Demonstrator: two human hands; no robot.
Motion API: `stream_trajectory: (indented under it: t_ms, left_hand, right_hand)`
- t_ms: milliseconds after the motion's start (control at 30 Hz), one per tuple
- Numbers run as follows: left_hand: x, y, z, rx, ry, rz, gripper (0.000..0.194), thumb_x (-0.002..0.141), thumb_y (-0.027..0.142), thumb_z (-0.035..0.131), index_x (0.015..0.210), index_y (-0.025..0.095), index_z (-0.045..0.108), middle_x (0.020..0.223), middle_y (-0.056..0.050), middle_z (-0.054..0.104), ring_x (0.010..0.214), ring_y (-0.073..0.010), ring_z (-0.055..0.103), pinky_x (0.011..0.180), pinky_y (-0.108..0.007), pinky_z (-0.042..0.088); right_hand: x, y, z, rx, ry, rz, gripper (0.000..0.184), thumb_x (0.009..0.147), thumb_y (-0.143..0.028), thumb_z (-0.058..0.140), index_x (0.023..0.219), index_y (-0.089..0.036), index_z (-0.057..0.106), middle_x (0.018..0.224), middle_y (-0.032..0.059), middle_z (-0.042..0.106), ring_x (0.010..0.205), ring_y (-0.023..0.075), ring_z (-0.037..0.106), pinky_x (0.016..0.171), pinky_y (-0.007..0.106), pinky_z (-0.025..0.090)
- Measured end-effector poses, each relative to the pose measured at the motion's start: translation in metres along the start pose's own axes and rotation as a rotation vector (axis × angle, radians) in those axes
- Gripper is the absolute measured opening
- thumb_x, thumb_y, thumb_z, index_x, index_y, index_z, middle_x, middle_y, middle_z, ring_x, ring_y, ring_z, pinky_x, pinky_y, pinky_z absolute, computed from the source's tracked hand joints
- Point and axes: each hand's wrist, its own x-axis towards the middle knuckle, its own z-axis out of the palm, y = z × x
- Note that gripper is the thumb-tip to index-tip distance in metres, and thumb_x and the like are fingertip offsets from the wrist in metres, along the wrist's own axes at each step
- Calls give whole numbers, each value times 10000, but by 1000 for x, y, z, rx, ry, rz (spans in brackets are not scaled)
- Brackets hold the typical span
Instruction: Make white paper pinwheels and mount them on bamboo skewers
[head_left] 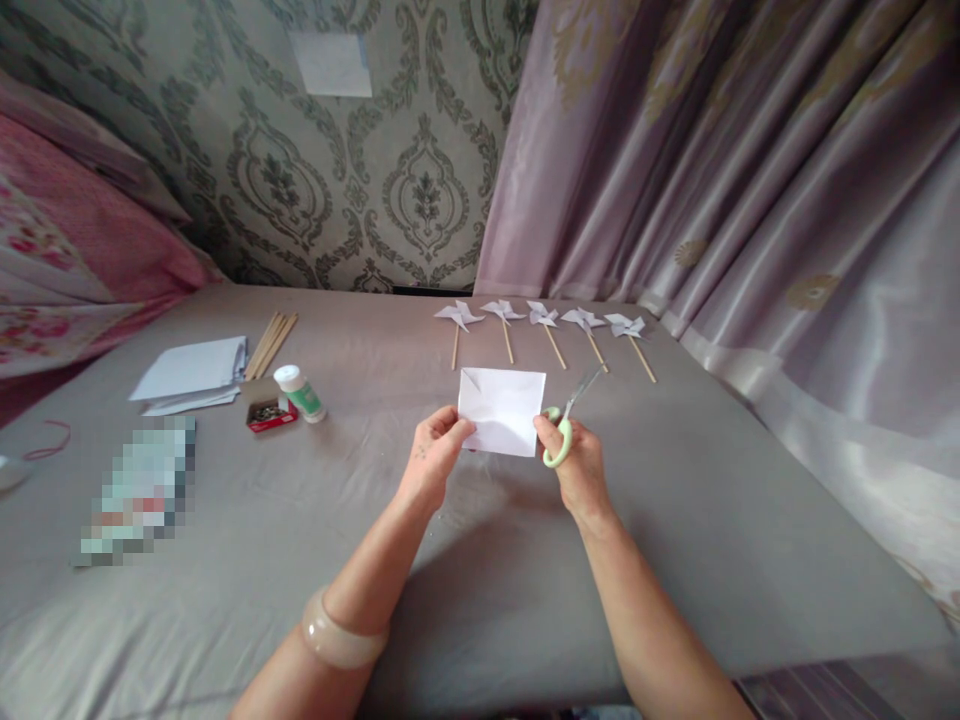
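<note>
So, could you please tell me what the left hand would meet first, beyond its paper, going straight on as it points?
Past the white paper, the left hand would probably meet the second pinwheel from the left, though depth is unclear.

Damask-patterned wall (426, 190); mauve curtain (637, 170) (gold motifs) right; pink floral fabric (67, 220) left, perhaps drape.

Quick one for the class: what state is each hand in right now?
Left hand: closed, holding the white paper by its left edge.
Right hand: closed, holding the paper's right edge and the green-handled scissors.
</note>
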Motion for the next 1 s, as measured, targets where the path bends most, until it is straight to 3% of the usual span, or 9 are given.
stream_trajectory:
  t_ms: [167, 267, 600, 833, 1000]
  left_hand:
    - [1, 0, 0, 7, 6, 7, 184, 585, 264, 645, 727, 151, 676, 679, -4, 649, 604, -114, 516, 582, -214, 377]
    - [1, 1, 0, -24, 31, 9, 225, 574, 287, 702, 744, 139, 688, 712, -26, 664, 636, -126, 544, 613, -221, 403]
    - [-2, -3, 8, -230, -20, -126, 336, 559, 304, 807, 844, 154, 712, 903, -63, 708, 780, -146, 614, 755, -262, 436]
    - [-14, -10, 23, -221, -44, -143, 253, 530, 260, 820, 721, 145, 702, 760, -27, 689, 652, -91, 556, 693, -233, 411]
    - [-14, -14, 24, -202, -14, -103, 265, 539, 265, 810, 756, 144, 717, 770, -35, 702, 657, -103, 564, 683, -234, 411]
  right_hand:
    - [-1, 1, 2, 17, -25, 23, 319, 643, -435, 704, 630, -182, 511, 498, -87, 363, 460, 59, 287, 428, 207, 253]
    - [-2, -2, 6, -15, -29, 24, 296, 636, -430, 687, 649, -180, 527, 511, -74, 401, 470, 65, 315, 436, 211, 270]
    - [-8, 4, 15, 36, 106, -66, 301, 666, -433, 686, 652, -180, 524, 564, -40, 512, 526, 89, 420, 505, 221, 356]
    - [-11, 8, 17, 87, 167, -84, 311, 697, -452, 681, 709, -178, 533, 612, -45, 535, 542, 88, 434, 528, 222, 366]
    - [-11, 8, 17, 22, 140, -72, 343, 722, -503, 654, 711, -180, 538, 608, -42, 531, 530, 90, 418, 519, 225, 353]
